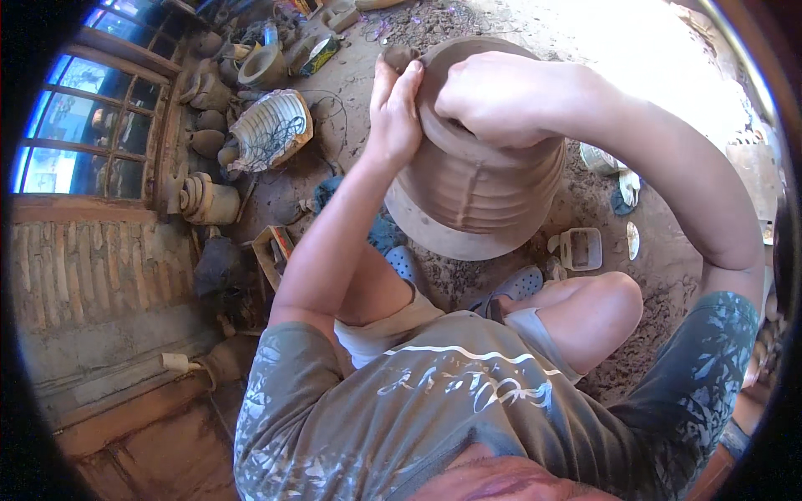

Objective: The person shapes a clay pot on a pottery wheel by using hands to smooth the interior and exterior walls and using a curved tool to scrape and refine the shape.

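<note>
A large ribbed clay vessel [468, 200] stands between my knees on a broad, pale round base [468, 244]. My left hand [396, 117] is at the left of its upper rim, fingers wrapped round a small dark lump [399, 57], likely clay, whose shape I cannot fully make out. My right hand [483, 98] is curled over the top opening, with its fingertips down at the inner rim and hidden; whether they hold anything cannot be seen.
Left are clay pots [209, 146], a ribbed container with wire [271, 129], stacked pieces [205, 200] and a windowed wall [92, 125]. A plastic tub [581, 249] and white pieces [631, 188] lie right. Part of another person's limb [748, 405] shows at the far right edge.
</note>
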